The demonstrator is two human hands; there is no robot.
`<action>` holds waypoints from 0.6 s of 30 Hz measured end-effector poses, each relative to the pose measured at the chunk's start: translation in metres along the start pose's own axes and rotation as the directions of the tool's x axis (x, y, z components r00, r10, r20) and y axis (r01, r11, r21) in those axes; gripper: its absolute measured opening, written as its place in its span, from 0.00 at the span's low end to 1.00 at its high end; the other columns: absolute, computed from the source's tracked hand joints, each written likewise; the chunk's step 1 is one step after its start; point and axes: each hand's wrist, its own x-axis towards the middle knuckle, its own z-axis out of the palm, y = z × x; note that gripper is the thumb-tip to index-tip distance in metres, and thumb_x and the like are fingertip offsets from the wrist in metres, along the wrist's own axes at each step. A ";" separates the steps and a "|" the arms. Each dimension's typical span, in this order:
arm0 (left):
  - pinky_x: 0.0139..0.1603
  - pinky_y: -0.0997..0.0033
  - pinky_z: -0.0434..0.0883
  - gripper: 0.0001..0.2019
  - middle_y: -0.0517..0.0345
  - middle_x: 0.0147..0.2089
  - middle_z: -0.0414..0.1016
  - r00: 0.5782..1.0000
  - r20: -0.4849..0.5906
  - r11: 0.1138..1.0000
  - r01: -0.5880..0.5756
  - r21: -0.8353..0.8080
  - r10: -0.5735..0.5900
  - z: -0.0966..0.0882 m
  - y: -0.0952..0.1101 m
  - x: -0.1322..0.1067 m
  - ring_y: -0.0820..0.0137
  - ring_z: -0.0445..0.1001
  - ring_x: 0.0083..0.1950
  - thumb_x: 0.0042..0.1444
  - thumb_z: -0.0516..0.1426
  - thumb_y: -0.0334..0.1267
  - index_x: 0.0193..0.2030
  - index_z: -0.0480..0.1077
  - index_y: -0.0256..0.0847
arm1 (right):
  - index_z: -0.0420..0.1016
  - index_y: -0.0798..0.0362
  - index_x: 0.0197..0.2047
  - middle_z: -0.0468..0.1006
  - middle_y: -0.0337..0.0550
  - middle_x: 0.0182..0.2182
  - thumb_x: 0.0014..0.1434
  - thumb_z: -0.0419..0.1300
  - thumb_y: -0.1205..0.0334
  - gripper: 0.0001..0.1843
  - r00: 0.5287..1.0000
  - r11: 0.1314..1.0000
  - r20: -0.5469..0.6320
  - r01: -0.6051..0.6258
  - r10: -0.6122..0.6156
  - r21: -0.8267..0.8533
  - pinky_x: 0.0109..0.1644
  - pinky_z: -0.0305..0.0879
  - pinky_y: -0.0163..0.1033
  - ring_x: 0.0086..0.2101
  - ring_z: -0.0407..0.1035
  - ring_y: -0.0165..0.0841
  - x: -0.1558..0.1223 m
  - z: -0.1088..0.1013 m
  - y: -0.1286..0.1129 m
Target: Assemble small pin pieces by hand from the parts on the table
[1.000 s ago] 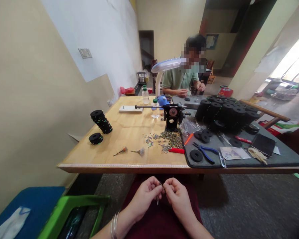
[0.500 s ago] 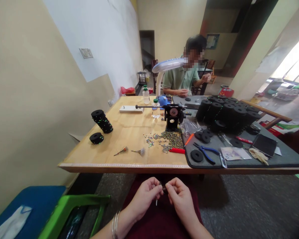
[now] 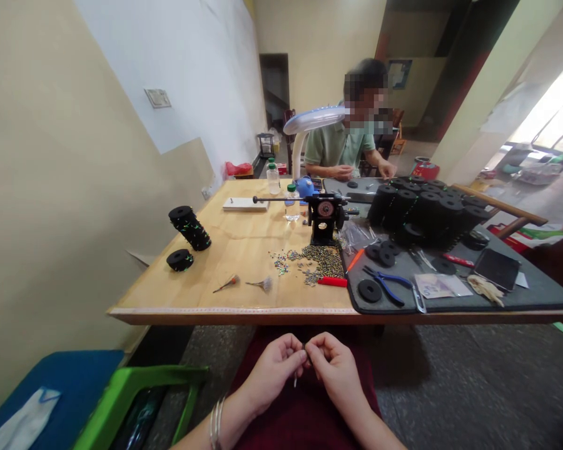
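Over my lap, below the table's front edge, my left hand and my right hand meet fingertip to fingertip. Both are closed in a pinch on one tiny thing with a thin pale stem that hangs down between them; I cannot make out what it is. Bangles sit on my left wrist. On the wooden table ahead lies a heap of small beads and metal bits, in front of a black hand-crank winder.
Black foam discs are stacked on a grey mat at the right, with blue pliers, a red tool and a phone. Another disc stack stands at the left. A person sits across, behind a lamp. A green-and-blue seat is beside my left leg.
My hands have drawn closer, so the fingertips now touch. The person across has lowered a raised hand to the table. My view shifted slightly.
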 end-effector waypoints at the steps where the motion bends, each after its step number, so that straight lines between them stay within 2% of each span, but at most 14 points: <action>1: 0.23 0.77 0.60 0.17 0.62 0.23 0.69 1.000 0.005 1.000 -0.004 0.001 0.004 0.000 0.000 0.000 0.76 0.63 0.22 0.46 0.65 0.48 0.27 0.64 0.38 | 0.69 0.55 0.26 0.70 0.35 0.16 0.52 0.64 0.49 0.17 1.000 1.000 -0.002 -0.001 0.001 -0.001 0.19 0.49 0.29 0.15 0.55 0.23 0.000 0.000 0.000; 10: 0.26 0.76 0.60 0.17 0.63 0.24 0.70 1.000 -0.008 0.998 -0.010 -0.062 0.009 0.000 0.001 0.001 0.77 0.64 0.24 0.45 0.66 0.47 0.28 0.65 0.38 | 0.67 0.54 0.26 0.62 0.28 0.13 0.51 0.64 0.46 0.19 0.999 0.998 -0.020 -0.032 0.033 0.057 0.18 0.46 0.28 0.15 0.51 0.22 0.000 0.002 0.001; 18: 0.25 0.76 0.60 0.17 0.61 0.25 0.71 1.000 -0.012 0.998 0.008 -0.060 -0.008 0.000 0.002 0.000 0.76 0.64 0.24 0.46 0.66 0.46 0.27 0.64 0.38 | 0.67 0.53 0.26 0.63 0.29 0.13 0.48 0.65 0.41 0.23 0.998 0.995 -0.012 -0.054 0.055 0.084 0.17 0.45 0.29 0.14 0.51 0.22 0.001 0.003 0.002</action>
